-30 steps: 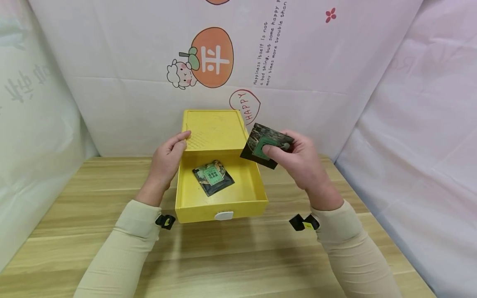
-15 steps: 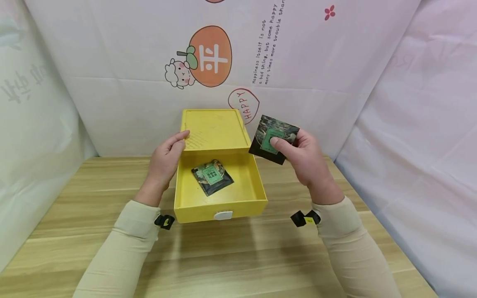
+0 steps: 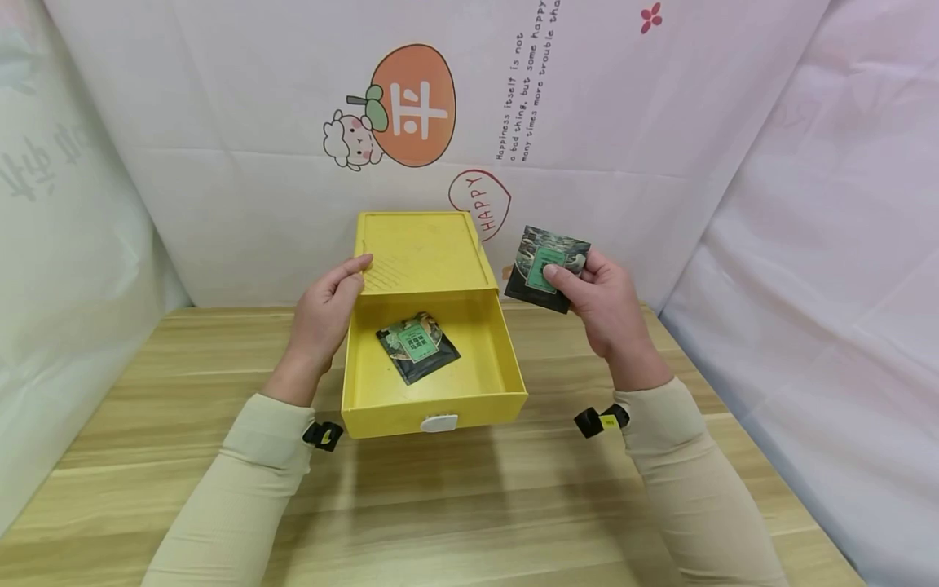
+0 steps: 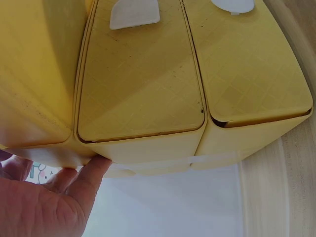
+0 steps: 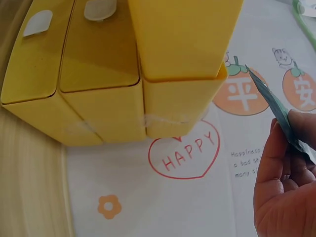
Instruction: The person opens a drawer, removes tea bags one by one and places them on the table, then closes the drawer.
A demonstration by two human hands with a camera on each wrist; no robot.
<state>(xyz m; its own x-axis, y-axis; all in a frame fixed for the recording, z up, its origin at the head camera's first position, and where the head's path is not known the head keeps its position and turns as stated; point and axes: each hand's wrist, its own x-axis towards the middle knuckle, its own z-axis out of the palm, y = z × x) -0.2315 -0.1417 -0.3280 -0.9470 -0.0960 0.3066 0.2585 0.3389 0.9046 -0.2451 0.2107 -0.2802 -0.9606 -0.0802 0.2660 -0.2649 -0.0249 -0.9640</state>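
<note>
A yellow drawer cabinet (image 3: 425, 253) stands on the table with its top drawer (image 3: 477, 363) pulled out. Inside that drawer lies a flat dark sachet (image 3: 418, 346) with a green label. My right hand (image 3: 612, 314) pinches a second, similar sachet (image 3: 530, 289) in the air, to the right of the cabinet; the right wrist view shows this held sachet (image 5: 276, 106) edge-on between thumb and fingers. Fairly straight fingers of my left hand (image 3: 323, 314) rest against the cabinet's upper left edge. In the left wrist view, the left hand (image 4: 44, 210) touches the cabinet's side.
Below the pulled-out drawer, two shut drawers with white tabs (image 4: 136, 12) show in the wrist views. A white printed cloth (image 3: 242, 163) hangs behind the cabinet and at both sides. The wood-grain table (image 3: 440, 522) extends in front.
My right hand has carried its sachet up and to the right, away from above the drawer. The left hand, cabinet and sachet in the drawer have stayed in place.
</note>
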